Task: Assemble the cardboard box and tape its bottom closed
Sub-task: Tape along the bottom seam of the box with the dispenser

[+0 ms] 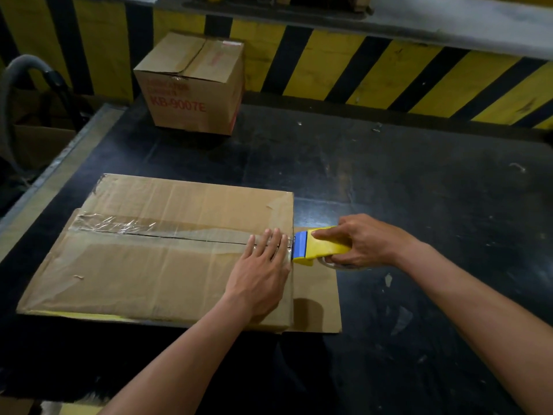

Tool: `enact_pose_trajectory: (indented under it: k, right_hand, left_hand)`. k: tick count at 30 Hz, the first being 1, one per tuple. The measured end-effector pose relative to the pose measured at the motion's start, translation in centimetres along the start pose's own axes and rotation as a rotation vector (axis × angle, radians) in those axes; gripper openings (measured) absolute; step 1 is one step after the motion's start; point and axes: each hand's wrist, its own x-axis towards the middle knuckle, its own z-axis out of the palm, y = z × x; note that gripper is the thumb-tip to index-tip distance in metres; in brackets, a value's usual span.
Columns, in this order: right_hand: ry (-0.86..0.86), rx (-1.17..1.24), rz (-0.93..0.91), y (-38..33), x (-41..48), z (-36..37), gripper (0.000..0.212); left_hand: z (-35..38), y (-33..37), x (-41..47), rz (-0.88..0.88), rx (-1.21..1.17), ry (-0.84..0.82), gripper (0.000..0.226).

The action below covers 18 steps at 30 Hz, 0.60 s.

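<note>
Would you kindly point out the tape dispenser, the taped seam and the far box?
tape dispenser (326, 245): head view, yellow body.
taped seam (167, 233): head view, mid-length of the tape strip.
far box (185, 97): head view, printed front face.

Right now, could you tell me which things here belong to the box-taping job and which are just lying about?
In use:
- cardboard box, bottom flaps up
- clear tape along its seam
- yellow tape dispenser, gripped by the right hand
- left hand, pressing flat at the seam's end

Lying about:
- closed carton at the table's far edge
- grey hose, far left
</note>
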Motion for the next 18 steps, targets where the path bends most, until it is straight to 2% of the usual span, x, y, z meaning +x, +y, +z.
enact_pose_trajectory:
  k: [4,18]
  right_hand:
    - [0.037,0.021,0.012,0.5,-0.7,-0.7,0.061]
    - [-0.031,0.030,0.028,0.8,-0.2,-0.6,0.064]
  left_hand:
    - [0.3,-0.4,0.2,0.005,0.019,0.024,0.063]
    - [0.1,-0.5,0.0,0.007,-0.016,0.016,0.060]
